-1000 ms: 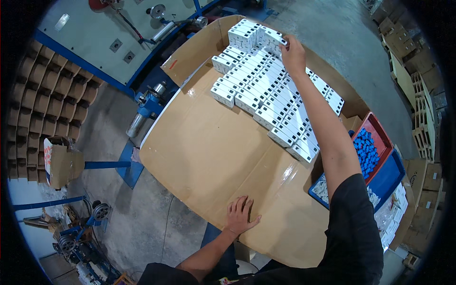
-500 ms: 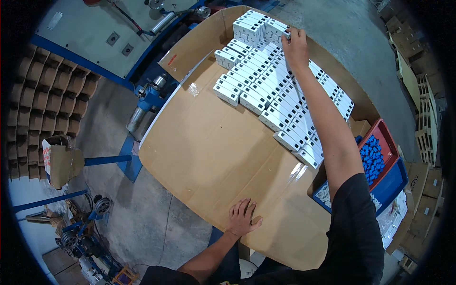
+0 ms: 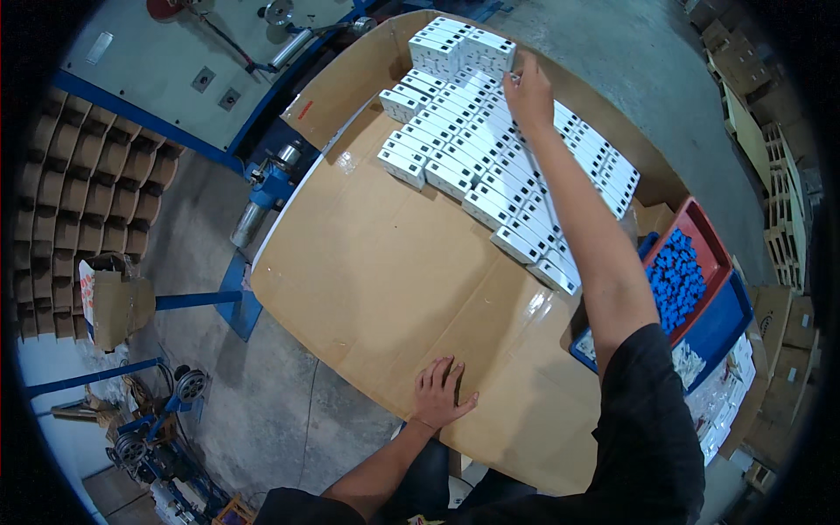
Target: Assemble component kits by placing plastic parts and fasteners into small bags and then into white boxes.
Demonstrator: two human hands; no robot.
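Observation:
Rows of white box-shaped units (image 3: 477, 131) with small black squares on them stand packed together on the cardboard-covered table (image 3: 376, 280). At the far end, a second layer of the same white units (image 3: 488, 51) sits on top of the others. My right hand (image 3: 529, 98) is just right of that upper layer, its thumb and fingers apart and nothing visible between them. My right forearm hides part of the rows below. Near the front edge, my left hand (image 3: 439, 395) rests flat on the cardboard with its fingers spread.
A red tray (image 3: 719, 262) of small blue parts (image 3: 675, 276) sits over a blue tray (image 3: 731, 322) at the right. Upright cardboard (image 3: 604, 103) borders the far side. Machinery (image 3: 271, 188) stands beyond the left edge, and stacked cartons (image 3: 787, 350) lie at far right.
My right hand has come off the end unit of the upper layer and drawn slightly back toward me. The whole view has shifted a little; my left hand stays on the cardboard.

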